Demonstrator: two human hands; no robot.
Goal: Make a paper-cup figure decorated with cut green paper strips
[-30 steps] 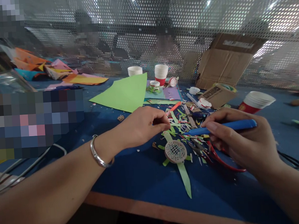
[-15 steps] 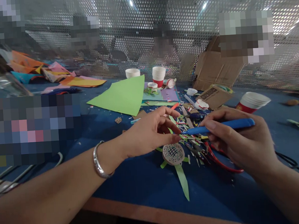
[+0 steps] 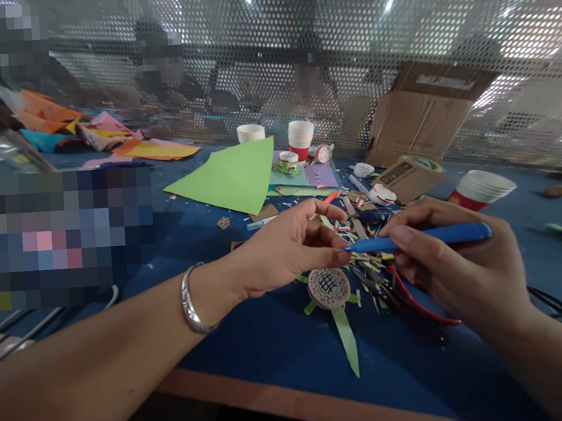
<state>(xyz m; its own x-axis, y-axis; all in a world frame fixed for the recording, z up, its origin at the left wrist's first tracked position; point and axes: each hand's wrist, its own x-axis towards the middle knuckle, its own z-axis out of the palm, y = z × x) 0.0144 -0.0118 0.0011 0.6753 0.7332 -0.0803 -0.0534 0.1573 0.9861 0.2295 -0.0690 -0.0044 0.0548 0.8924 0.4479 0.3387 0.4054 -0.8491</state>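
A blue felt-tip pen (image 3: 447, 234) is gripped in my right hand (image 3: 475, 268), its tip pointing left. My left hand (image 3: 283, 248), wearing a silver bangle (image 3: 189, 303), has thumb and a finger pinched beside the pen tip; whatever lies between them is too small or hidden. The index finger is raised above. Just below my left fingertips lies a round disc (image 3: 329, 288) with a dark grid drawn on it. Green paper strips stick out from its edge, and a long pointed green strip (image 3: 347, 343) extends toward me.
Paper scraps (image 3: 343, 226) and red-handled scissors (image 3: 420, 307) lie around my right hand. Beyond are a green sheet (image 3: 231, 175), paper cups (image 3: 300, 139), another stack of cups (image 3: 482, 188) and cardboard (image 3: 421, 122). Coloured paper (image 3: 51, 116) lies at far left, before a perforated metal screen (image 3: 253, 66).
Both hands and the pen appear slightly further right, along with the disc, as the view shifts a little. The pinch and the pen grip look the same.
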